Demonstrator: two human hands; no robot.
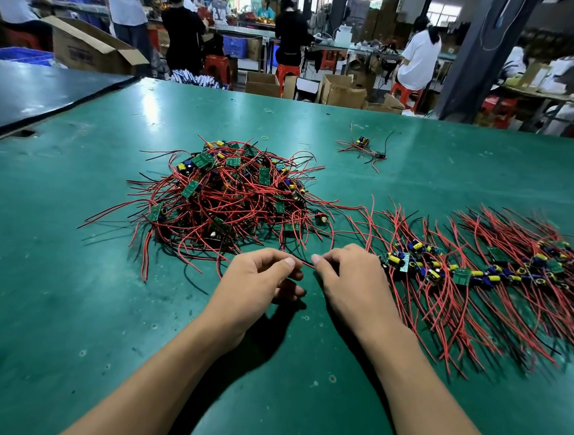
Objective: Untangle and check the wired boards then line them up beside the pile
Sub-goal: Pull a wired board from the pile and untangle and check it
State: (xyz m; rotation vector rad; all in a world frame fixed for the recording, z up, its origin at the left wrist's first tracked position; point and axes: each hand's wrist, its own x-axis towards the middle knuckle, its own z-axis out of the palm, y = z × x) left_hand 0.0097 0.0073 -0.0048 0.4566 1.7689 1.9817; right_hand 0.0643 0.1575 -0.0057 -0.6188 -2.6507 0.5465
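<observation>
Tabletop (68, 268): green mat, scuffed.

Pile (232, 196): tangled boards with red and black leads, at 11 o'clock from the hands.

Row (480, 270): boards lined up side by side, leads fanned toward the near edge, at 3 o'clock, just beside the pile.

Stray cluster (363, 146): a few wired boards, at 1 o'clock, well apart from the pile.

Yellow band (266, 137): lying beyond the pile, at 12 o'clock.

Left hand (257, 276): fingers (287, 262) curled, pinching a red wire (306, 262).

Right hand (349, 277): fingers curled, pinching the same wire; thumb tips nearly meet. The wire's board is hidden.

Background: people at benches, open cartons (86, 47).
</observation>
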